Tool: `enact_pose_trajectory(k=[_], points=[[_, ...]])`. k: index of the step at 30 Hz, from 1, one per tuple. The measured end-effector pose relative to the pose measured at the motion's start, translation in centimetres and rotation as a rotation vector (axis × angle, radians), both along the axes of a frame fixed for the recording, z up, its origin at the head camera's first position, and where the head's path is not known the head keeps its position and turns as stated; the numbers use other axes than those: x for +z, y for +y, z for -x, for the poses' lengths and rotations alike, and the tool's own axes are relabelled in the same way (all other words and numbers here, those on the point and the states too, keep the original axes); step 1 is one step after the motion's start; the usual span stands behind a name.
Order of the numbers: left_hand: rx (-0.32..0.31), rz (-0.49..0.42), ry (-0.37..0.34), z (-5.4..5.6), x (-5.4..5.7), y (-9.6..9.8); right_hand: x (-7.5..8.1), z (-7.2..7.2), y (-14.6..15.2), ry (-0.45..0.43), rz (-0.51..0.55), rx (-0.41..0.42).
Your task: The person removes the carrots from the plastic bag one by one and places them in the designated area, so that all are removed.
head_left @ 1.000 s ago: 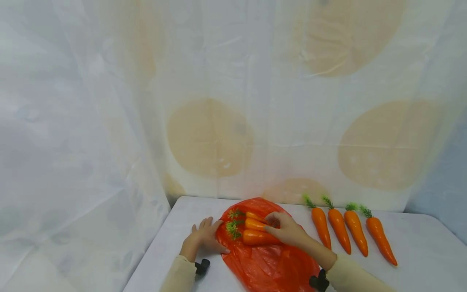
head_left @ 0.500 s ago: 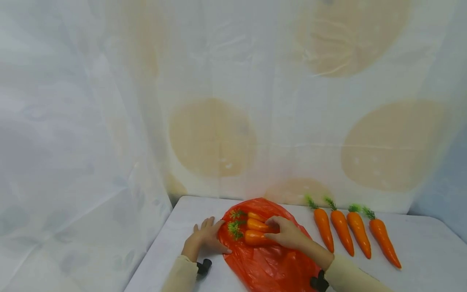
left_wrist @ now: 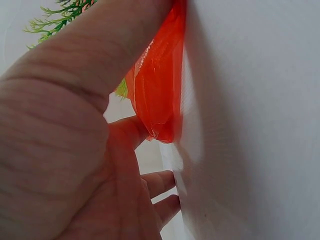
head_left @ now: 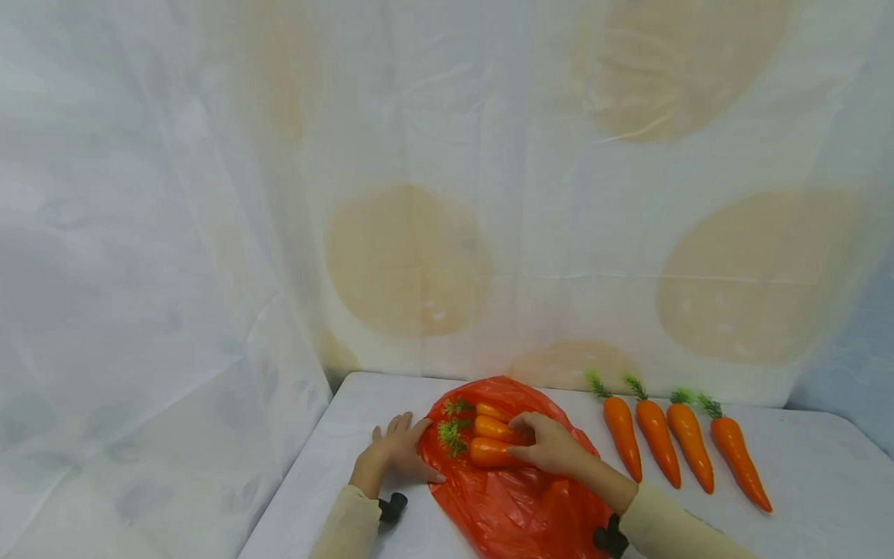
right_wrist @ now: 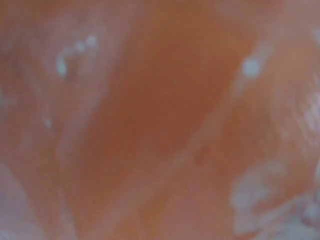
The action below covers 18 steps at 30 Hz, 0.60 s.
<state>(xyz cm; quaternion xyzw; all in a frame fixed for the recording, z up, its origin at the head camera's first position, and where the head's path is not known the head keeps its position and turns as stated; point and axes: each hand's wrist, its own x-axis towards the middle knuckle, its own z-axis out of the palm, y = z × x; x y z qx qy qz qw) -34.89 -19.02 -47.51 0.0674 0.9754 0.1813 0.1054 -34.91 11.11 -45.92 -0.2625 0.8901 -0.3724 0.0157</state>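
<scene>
A red plastic bag [head_left: 520, 512] lies on the table with three orange carrots with green leafy tops in it. My right hand [head_left: 555, 446] reaches over from the right, fingers bent and thumb at the nearest carrot [head_left: 489, 452], fingertips at the middle carrot [head_left: 491, 428]. The far carrot [head_left: 492, 411] lies beyond them. My left hand [head_left: 398, 450] stands at the bag's left edge with spread fingers. In the left wrist view, the red plastic [left_wrist: 160, 85] sits between thumb and fingers. The right wrist view is a blur of orange-red plastic [right_wrist: 165, 100].
Several more carrots [head_left: 656, 439] lie in a row on the white table [head_left: 803, 481] right of the bag. A pale curtain with tan circles [head_left: 412, 264] hangs behind the table, and white sheeting [head_left: 140, 310] at the left.
The scene sits slightly further right in the head view. My right thumb has shifted onto the nearest carrot. My left hand keeps its place at the bag's edge.
</scene>
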Motion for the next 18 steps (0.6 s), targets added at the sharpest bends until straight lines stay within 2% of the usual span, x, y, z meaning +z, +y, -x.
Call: enact_pose_trajectory(k=[8, 18], points=[[0.004, 0.004, 0.005, 0.0, 0.3, 0.2, -0.9, 0.1, -0.1, -0.073, -0.070, 0.093], [0.015, -0.007, -0.011, 0.0, 0.0, 0.1, -1.8, 0.0, -0.4, -0.028, -0.130, 0.169]])
